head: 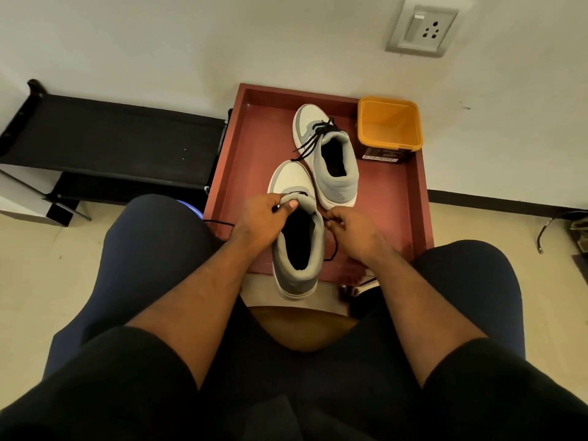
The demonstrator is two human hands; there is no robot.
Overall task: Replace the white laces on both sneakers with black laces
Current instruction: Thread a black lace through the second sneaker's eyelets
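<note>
Sneakers sit toes-away in a red tray (248, 148); the near sneaker (297, 237) is pinched at the tongue by the left hand (265, 218), a black lace (332, 246) end is gripped by the right hand (348, 226); the far sneaker (331, 157) is already laced black, beside an orange tub (389, 125).

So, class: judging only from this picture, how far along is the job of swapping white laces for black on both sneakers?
Done, apparently: the far sneaker on the red tray already carries a black lace, its ends loose. In hand: the left hand holds the near sneaker at its tongue, while the right hand pinches a black lace. Left: finishing that lacing; how far it has got is hidden. No white laces are visible.
</note>
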